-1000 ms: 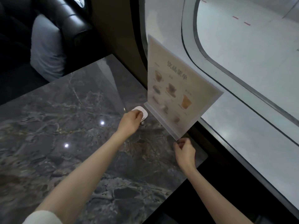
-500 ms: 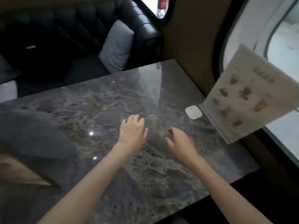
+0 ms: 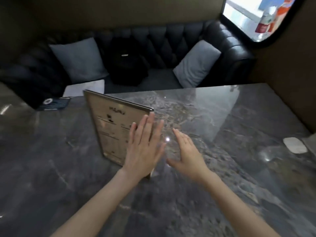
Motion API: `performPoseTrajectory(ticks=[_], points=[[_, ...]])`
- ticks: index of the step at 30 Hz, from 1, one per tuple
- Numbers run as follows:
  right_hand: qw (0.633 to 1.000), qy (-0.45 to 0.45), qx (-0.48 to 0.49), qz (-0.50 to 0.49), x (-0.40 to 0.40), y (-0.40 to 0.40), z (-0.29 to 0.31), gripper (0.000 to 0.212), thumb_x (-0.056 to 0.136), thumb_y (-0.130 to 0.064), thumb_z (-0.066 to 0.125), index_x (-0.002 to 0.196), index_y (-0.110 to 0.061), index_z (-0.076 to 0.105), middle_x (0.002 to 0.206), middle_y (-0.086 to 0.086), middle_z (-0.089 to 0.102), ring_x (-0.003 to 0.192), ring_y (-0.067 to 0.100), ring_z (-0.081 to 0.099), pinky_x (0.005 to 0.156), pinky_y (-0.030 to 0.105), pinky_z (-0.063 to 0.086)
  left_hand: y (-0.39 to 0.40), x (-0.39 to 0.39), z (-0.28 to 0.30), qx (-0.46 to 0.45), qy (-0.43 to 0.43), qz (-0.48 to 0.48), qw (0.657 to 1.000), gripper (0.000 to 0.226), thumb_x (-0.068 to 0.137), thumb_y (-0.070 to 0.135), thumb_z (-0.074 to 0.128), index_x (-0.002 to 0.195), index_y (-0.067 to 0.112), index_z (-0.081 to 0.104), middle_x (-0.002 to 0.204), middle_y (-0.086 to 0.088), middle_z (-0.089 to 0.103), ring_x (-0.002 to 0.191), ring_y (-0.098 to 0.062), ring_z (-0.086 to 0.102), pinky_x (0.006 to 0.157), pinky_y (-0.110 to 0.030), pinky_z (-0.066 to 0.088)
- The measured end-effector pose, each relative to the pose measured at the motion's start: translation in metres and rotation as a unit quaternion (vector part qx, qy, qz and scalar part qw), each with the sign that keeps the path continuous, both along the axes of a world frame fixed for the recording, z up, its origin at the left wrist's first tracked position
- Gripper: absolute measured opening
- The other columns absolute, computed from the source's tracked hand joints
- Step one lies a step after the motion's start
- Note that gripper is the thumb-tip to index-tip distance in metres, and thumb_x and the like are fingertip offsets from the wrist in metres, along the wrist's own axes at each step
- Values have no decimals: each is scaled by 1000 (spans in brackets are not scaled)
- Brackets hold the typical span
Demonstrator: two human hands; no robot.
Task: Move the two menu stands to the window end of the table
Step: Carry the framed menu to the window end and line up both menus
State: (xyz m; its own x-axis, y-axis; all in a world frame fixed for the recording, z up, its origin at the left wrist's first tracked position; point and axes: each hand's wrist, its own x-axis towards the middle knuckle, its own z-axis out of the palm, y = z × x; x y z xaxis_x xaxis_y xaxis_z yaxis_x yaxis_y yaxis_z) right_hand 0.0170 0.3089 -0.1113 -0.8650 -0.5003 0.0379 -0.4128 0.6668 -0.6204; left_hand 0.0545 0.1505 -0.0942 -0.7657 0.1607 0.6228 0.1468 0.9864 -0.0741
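A tan menu stand (image 3: 111, 127) stands upright near the middle-left of the dark marble table (image 3: 222, 168), its printed face turned toward me. My left hand (image 3: 145, 146) is open with fingers spread, in front of the stand's right part, covering it. My right hand (image 3: 186, 154) hovers open just right of it, over the table, holding nothing. The other menu stand shows only as a pale sliver (image 3: 310, 142) at the right frame edge.
A small white oval pad (image 3: 295, 145) lies on the table at far right. A dark card (image 3: 54, 103) lies at the table's far left. Behind the table is a black tufted sofa (image 3: 171, 41) with two grey cushions and a black backpack (image 3: 128, 62).
My view has swung left, away from the window. Both hands left the first menu stand at the window end and moved to the tan stand in the middle.
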Motion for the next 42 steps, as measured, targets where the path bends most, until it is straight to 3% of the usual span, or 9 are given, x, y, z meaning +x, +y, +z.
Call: performPoseTrajectory(ticks=[4,7,12,15,18,22,26,35,42], points=[[997,-54,-52,5,8,-41,-10,93,75,-27,71,146,-20,12,152,-1,27,140,15,22,114,32,27,-58,1,-19,76,-59,99,990,74,93,50,27,146,18,-14,157,-5,-18,144,-15,-17,117,-38,-8],[991,-85,-104,-8,14,-60,-19,79,78,-22,69,142,-28,22,143,-8,42,131,10,37,104,30,39,-85,1,-28,166,-108,163,967,76,91,57,16,147,11,-8,155,-17,-2,144,-23,-8,116,-37,-11],[974,-149,-157,-60,24,-75,-24,40,87,-10,58,124,-16,44,111,-11,58,106,6,54,93,24,47,-119,-9,-44,358,-143,211,898,93,80,71,5,146,7,-12,157,-12,-15,144,-20,-12,115,-39,-11],[969,-154,-170,-89,25,-78,-26,29,88,-5,55,117,-10,49,100,-6,60,93,7,58,78,8,50,-135,-20,-53,581,-187,167,774,73,94,53,23,147,14,-9,159,-6,-8,146,-21,-3,119,-45,2],[966,-164,-174,-98,22,-78,-25,28,88,-4,55,115,-10,51,96,-7,60,86,2,59,67,-3,45,-152,-25,-63,763,-201,95,607,71,87,62,27,141,16,33,147,-12,39,133,-22,39,112,-43,31],[968,-162,-160,-102,18,-77,-26,25,87,-6,58,111,-9,54,94,-7,62,79,-7,57,64,-3,44,-165,-22,-64,771,-230,63,590,48,97,46,22,98,26,65,93,7,73,90,-6,68,77,-28,54],[971,-152,-148,-105,14,-76,-26,25,84,-3,60,109,-8,58,94,-4,65,84,6,62,68,-3,45,-182,-23,-61,774,-291,22,562,45,94,50,31,116,22,58,119,-3,64,113,-19,57,92,-41,45],[964,-170,-184,-87,6,-71,-20,31,79,2,67,108,-7,63,100,-4,68,94,10,67,85,18,54,-173,-28,-61,829,-244,39,503,34,93,45,42,97,20,65,103,-1,67,101,-18,61,77,-35,48],[962,-171,-190,-95,4,-36,-11,34,80,2,65,112,-7,60,106,-6,67,88,-12,62,76,1,48,-143,-48,-52,825,-263,18,500,35,93,43,42,108,19,63,111,-3,67,106,-19,61,78,-33,49]])
